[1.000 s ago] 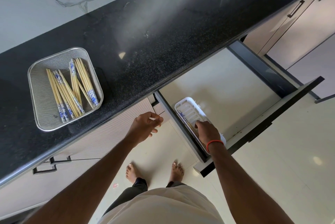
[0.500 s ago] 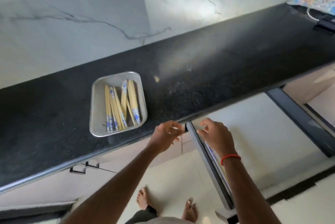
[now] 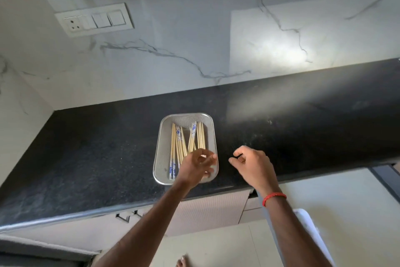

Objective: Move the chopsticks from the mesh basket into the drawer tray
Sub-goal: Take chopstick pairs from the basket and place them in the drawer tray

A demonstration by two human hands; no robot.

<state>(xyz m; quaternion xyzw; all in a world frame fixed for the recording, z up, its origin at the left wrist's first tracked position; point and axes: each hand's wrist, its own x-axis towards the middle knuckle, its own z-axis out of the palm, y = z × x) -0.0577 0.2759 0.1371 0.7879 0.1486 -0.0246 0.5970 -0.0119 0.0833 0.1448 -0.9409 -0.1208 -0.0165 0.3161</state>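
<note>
- Bare foot (image 3: 180,263): bottom edge, on the pale floor.
- White tray (image 3: 311,225): lying in the open drawer (image 3: 346,202), lower right; blurred and partly hidden by the right forearm, so I cannot tell what it contains.
- Red wristband (image 3: 274,197): on the right wrist.
- Right hand (image 3: 252,165): above the black countertop (image 3: 86,147), just right of the basket; fingers loosely curled, nothing held.
- Left hand (image 3: 195,166): over the near end of the mesh basket (image 3: 161,137), fingers curled down onto the sticks; motion blur hides whether any are gripped.
- Chopsticks (image 3: 179,141): pale wood with blue-patterned ends, lying lengthwise in the basket in two loose groups.
- Basket: near the counter's front edge.
- Marble wall (image 3: 194,39): behind the counter, with a switch plate (image 3: 95,19) at upper left.
</note>
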